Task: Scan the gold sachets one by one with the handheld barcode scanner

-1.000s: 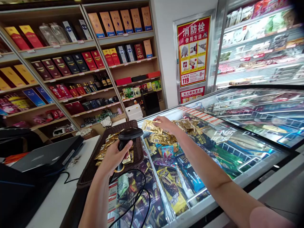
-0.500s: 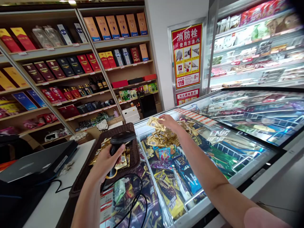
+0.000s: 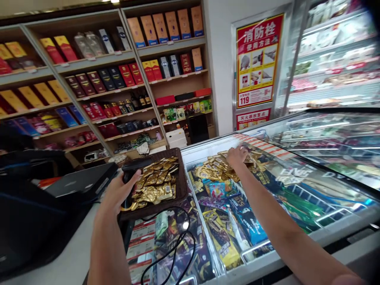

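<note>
My left hand [image 3: 118, 194] is wrapped round a black handheld barcode scanner [image 3: 135, 164] with a coiled black cable. It is at the left side of a dark brown woven basket [image 3: 183, 182], which holds a heap of gold foil packets [image 3: 157, 178]. My right hand [image 3: 236, 156] reaches into the chest freezer [image 3: 191, 196], at the right side of a pile of similar gold packets [image 3: 213, 168]. Its fingers are bent down among the packets, and whatever they grip is hidden. A blue bag [image 3: 246, 217] and a yellow bag [image 3: 222, 237] lie nearer in the freezer.
Glass lids [image 3: 308, 186] cover the freezer's right part. A scanner cable [image 3: 178, 241] loops over the near left section. A dark laptop-like device [image 3: 83, 180] stands on the left counter. Shelves of boxed goods [image 3: 103, 81] and a red fire-hydrant notice [image 3: 258, 63] are behind.
My right hand has moved right and deeper over the gold pile, away from a packet at its left end. The scanner has swung left, off the basket's middle. The view has turned left.
</note>
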`<action>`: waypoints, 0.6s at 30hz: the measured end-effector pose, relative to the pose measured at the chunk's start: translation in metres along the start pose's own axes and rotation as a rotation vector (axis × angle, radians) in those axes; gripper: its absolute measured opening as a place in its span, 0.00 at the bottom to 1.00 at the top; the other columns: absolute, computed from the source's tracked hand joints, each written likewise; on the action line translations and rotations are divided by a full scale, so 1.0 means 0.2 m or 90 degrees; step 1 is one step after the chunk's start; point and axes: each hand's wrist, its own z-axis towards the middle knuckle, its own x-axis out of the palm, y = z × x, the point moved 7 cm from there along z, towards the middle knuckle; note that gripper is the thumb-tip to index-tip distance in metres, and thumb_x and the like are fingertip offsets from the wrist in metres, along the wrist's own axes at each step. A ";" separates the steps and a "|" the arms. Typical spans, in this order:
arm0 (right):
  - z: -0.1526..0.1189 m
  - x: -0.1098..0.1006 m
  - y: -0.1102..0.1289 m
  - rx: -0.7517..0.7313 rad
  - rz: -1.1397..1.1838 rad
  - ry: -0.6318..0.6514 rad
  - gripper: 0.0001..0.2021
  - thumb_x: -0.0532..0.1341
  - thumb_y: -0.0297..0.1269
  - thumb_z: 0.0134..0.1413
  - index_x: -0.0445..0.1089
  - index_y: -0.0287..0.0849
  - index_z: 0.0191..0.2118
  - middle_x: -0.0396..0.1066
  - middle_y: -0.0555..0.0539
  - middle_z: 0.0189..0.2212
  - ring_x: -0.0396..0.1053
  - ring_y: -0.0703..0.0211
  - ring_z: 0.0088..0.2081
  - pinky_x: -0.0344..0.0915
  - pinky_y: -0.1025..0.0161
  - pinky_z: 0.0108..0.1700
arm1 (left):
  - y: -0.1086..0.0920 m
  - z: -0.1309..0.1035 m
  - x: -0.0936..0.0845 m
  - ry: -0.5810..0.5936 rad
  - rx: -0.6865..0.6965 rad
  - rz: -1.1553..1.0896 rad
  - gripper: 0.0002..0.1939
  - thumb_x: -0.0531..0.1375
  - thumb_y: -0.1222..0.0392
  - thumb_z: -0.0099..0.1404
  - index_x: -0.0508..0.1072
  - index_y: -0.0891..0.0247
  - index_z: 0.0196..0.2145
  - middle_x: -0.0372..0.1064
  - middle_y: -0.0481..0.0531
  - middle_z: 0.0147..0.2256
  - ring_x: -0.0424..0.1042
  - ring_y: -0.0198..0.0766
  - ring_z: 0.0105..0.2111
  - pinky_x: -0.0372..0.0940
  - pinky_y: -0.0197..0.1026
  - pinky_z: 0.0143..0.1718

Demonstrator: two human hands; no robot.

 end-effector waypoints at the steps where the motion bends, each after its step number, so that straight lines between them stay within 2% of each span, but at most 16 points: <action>1: -0.03 -0.01 0.08 -0.049 -0.001 -0.005 0.17 0.53 0.26 0.61 0.71 0.28 0.52 0.63 0.24 0.56 0.58 0.33 0.59 0.52 0.43 0.58 | 0.03 0.01 -0.04 -0.012 -0.017 -0.008 0.30 0.65 0.29 0.46 0.69 0.61 0.28 0.68 0.48 0.20 0.67 0.37 0.22 0.61 0.37 0.23; 4: -0.20 -0.02 0.41 -0.244 0.024 0.020 0.15 0.53 0.29 0.63 0.71 0.31 0.50 0.68 0.29 0.50 0.65 0.38 0.53 0.58 0.45 0.54 | 0.07 0.01 -0.14 -0.064 -0.045 -0.030 0.29 0.65 0.31 0.47 0.69 0.61 0.30 0.67 0.47 0.20 0.67 0.37 0.21 0.61 0.37 0.22; 5: -0.27 -0.01 0.53 -0.297 0.037 0.037 0.14 0.53 0.31 0.64 0.72 0.34 0.50 0.69 0.32 0.49 0.67 0.42 0.51 0.60 0.49 0.53 | 0.08 0.00 -0.15 -0.073 -0.051 -0.036 0.29 0.65 0.32 0.47 0.69 0.61 0.31 0.67 0.46 0.20 0.66 0.37 0.21 0.60 0.37 0.21; 7: -0.44 0.04 0.79 -0.389 0.072 0.113 0.13 0.55 0.34 0.64 0.73 0.37 0.48 0.71 0.36 0.47 0.71 0.48 0.47 0.64 0.54 0.49 | 0.08 -0.01 -0.17 -0.078 -0.055 -0.058 0.28 0.66 0.33 0.47 0.69 0.60 0.31 0.66 0.45 0.19 0.65 0.36 0.20 0.60 0.37 0.21; 9: -0.60 0.13 1.02 -0.424 0.123 0.240 0.16 0.53 0.41 0.67 0.73 0.37 0.47 0.72 0.36 0.45 0.73 0.50 0.43 0.67 0.57 0.44 | 0.07 -0.02 -0.17 -0.067 -0.044 -0.079 0.28 0.66 0.34 0.47 0.68 0.61 0.30 0.66 0.44 0.19 0.65 0.36 0.19 0.60 0.37 0.21; 10: -0.67 0.17 1.12 -0.430 0.127 0.285 0.19 0.52 0.44 0.67 0.73 0.36 0.48 0.73 0.34 0.46 0.73 0.49 0.44 0.68 0.57 0.44 | 0.06 -0.02 -0.16 -0.062 -0.036 -0.083 0.28 0.66 0.34 0.47 0.68 0.61 0.30 0.66 0.44 0.19 0.65 0.36 0.19 0.60 0.38 0.21; 11: -0.73 0.20 1.21 -0.445 0.112 0.295 0.22 0.53 0.48 0.66 0.72 0.35 0.51 0.72 0.33 0.48 0.72 0.45 0.48 0.68 0.54 0.46 | 0.06 -0.02 -0.16 -0.055 -0.027 -0.080 0.28 0.66 0.33 0.47 0.68 0.61 0.30 0.66 0.45 0.19 0.66 0.37 0.19 0.60 0.38 0.22; 13: -0.83 0.26 1.37 -0.510 0.048 0.302 0.31 0.60 0.54 0.58 0.66 0.34 0.59 0.64 0.29 0.59 0.60 0.35 0.61 0.64 0.47 0.54 | 0.06 -0.01 -0.15 -0.043 -0.011 -0.063 0.28 0.65 0.31 0.48 0.68 0.60 0.29 0.67 0.46 0.19 0.67 0.38 0.21 0.60 0.38 0.23; 15: -0.91 0.33 1.47 -0.594 -0.015 0.334 0.34 0.65 0.54 0.53 0.65 0.36 0.60 0.59 0.30 0.63 0.52 0.31 0.65 0.59 0.43 0.59 | 0.07 0.00 -0.14 -0.032 0.002 -0.047 0.29 0.63 0.29 0.49 0.68 0.60 0.28 0.68 0.47 0.19 0.68 0.39 0.22 0.61 0.39 0.24; 16: -0.93 0.35 1.50 -0.626 -0.036 0.344 0.32 0.65 0.52 0.53 0.67 0.38 0.59 0.61 0.31 0.62 0.53 0.32 0.65 0.58 0.42 0.59 | 0.08 0.00 -0.14 -0.028 0.008 -0.042 0.29 0.62 0.29 0.50 0.68 0.60 0.28 0.69 0.48 0.19 0.68 0.39 0.22 0.61 0.39 0.25; 18: -0.95 0.36 1.51 -0.676 -0.033 0.321 0.23 0.64 0.47 0.57 0.72 0.39 0.54 0.68 0.33 0.56 0.62 0.36 0.60 0.61 0.44 0.56 | 0.09 0.01 -0.14 -0.025 0.021 -0.039 0.29 0.61 0.29 0.51 0.69 0.60 0.29 0.70 0.48 0.20 0.68 0.40 0.22 0.61 0.39 0.26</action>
